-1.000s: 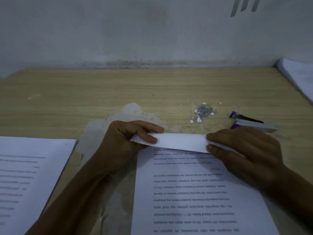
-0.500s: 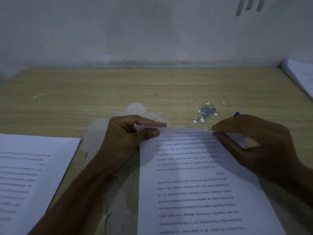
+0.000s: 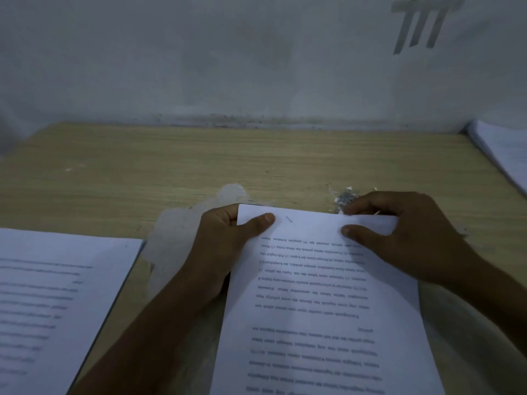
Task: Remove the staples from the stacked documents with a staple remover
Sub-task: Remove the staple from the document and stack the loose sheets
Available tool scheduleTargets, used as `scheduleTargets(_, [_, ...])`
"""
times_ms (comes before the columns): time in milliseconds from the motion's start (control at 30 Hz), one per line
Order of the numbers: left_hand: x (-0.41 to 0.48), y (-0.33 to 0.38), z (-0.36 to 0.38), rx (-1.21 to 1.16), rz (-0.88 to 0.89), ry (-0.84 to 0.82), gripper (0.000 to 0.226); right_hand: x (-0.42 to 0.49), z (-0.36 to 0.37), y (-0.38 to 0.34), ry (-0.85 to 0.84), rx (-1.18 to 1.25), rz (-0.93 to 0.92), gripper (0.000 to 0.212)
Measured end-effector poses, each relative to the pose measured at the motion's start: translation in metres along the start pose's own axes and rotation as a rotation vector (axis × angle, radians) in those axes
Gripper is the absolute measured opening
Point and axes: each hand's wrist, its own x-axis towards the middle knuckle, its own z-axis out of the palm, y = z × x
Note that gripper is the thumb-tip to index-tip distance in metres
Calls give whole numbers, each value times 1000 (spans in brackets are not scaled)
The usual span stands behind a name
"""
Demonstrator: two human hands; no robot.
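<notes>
**The staple sits by our left thumb, with no tool in hand**

Everything here is placed from the short dark metal staple [image 3: 289, 219], which sits near the far left corner of the white printed paper document [image 3: 322, 295] in front of us. Its long axis is slanted, running from far-left to near-right across that corner rather than parallel to either edge.

Our left hand [image 3: 228, 246] is the nearer one. It pinches the corner, with the thumb [image 3: 263, 220] pressed on top just to the left of the staple, close but not touching. Its other fingers are hidden under the sheets. Our right hand [image 3: 405, 238] grips the far edge well to the right of the staple, thumb [image 3: 352, 231] on the page and fingers curled over the edge beyond it.

Both hands are full of paper, and we cannot see the staple remover anywhere. We judge the right hand has to let go and fetch it while the left keeps the corner pinned. The remover's jaws would then need to come in across the slant, not along it.

Beyond the staple and to the right, a small heap of grey pulled staples and paper scraps [image 3: 346, 198] lies on the light wooden table [image 3: 199, 161]. A second pile of printed white sheets [image 3: 57, 295] lies far to the left of the staple. A third stack of white paper [image 3: 504, 152] lies far to the right, at the table's edge.
</notes>
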Motion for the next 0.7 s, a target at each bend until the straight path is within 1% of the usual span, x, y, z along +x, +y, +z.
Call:
scheduleTargets(67, [0,-1,1,2,-15,11,19,0,-1,-4,21,-131,-41,28])
scheduleTargets(133, [0,-1,3,12,-21,20,19,0,1,-11,76,-234,-127,27])
scheduleTargets(200, [1,-1,3,28,-18,27,19,2,6,-20,103,-251,-214,26])
scheduleTargets(267, [1,-1,4,42,-12,29,20,6,14,-28,84,-160,-244,25])
scheduleTargets(367, [1,-1,5,53,4,29,21,10,29,-35,53,41,-227,23])
scheduleTargets(433, [1,-2,4,43,7,27,21,12,39,-38,56,105,-215,21])
scheduleTargets(567, [0,-3,5,61,22,24,19,12,49,-40,98,135,-201,16])
scheduleTargets(700, [0,-4,6,75,50,41,20,14,53,-40,59,120,-175,11])
